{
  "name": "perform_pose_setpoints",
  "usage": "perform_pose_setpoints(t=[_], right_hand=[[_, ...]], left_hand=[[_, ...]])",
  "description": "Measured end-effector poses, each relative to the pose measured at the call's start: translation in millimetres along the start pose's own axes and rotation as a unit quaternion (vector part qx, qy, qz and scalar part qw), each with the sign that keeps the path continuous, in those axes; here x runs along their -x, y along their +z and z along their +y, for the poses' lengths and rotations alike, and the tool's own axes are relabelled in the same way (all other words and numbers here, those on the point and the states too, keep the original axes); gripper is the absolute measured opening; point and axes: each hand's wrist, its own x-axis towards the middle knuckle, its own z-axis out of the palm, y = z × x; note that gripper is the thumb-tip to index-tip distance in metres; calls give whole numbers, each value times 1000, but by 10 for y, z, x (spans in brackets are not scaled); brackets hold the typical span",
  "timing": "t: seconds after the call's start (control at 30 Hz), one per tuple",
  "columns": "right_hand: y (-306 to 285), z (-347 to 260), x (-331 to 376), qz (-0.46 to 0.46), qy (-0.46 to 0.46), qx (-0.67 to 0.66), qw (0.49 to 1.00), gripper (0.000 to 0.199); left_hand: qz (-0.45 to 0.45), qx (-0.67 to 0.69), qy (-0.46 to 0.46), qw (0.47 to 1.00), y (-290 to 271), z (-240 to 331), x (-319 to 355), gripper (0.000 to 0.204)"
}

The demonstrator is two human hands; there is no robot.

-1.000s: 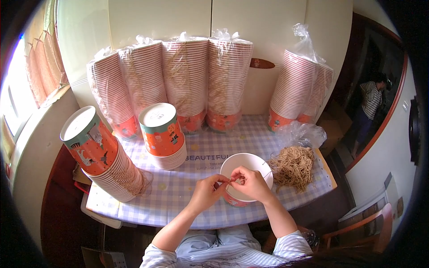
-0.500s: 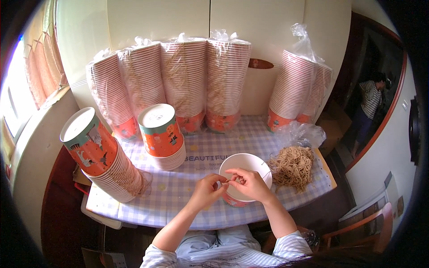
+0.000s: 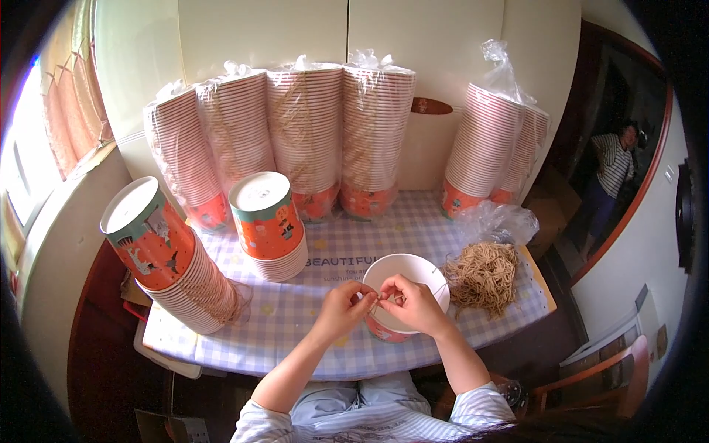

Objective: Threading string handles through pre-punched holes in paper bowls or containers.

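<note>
Over an open paper bucket (image 3: pixel 391 334), white inside and red-orange outside, my two hands meet fingertip to fingertip. My left hand (image 3: pixel 340 314) pinches a thin, light cord at the bucket's near left side. Close against it, my right hand (image 3: pixel 417 304) is closed on the same cord, its fingers curled. The cord is mostly hidden by my fingers, so how it is looped cannot be made out. Another thin pale strand shows at the bucket's right rim. Just right of the bucket lies a tangled heap of beige cords (image 3: pixel 484 279).
Behind stand tall bucket stacks (image 3: pixel 306 133) in clear plastic, with more at the right (image 3: pixel 484 140). Upside-down stacks stand at the left (image 3: pixel 162 258) and centre left (image 3: pixel 269 229). A crumpled plastic bag (image 3: pixel 502 223) lies behind the cords. A person (image 3: pixel 611 166) stands in the doorway area.
My fingertips have shifted slightly, and my right fingers are curled in more. The person at the right has turned and straightened a little.
</note>
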Motion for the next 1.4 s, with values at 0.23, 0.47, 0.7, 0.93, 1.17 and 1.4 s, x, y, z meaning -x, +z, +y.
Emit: perform_pose_setpoints(t=[0.23, 0.47, 0.7, 0.93, 1.17, 1.4], right_hand=[[-19, -43, -7, 2, -34, 41, 999, 19], [-9, -11, -33, -12, 2, -48, 999, 19], [-13, -19, -49, 13, -19, -44, 999, 13], [-22, 18, -28, 25, -40, 7, 999, 9], [-56, -14, -18, 21, -5, -13, 1000, 8], [-38, 12, -26, 27, -34, -34, 998, 5]], left_hand=[[11, -16, 24, 1000, -52, 69, -21, 14], [-7, -62, 54, 997, -78, 117, -39, 13], [-39, 42, 4, 998, -72, 83, -53, 19], [-91, 151, -117, 977, -105, 183, -24, 21], [5, -137, 69, 988, -102, 99, 56, 18], [-8, -130, 125, 984, -17, 63, 81, 15]])
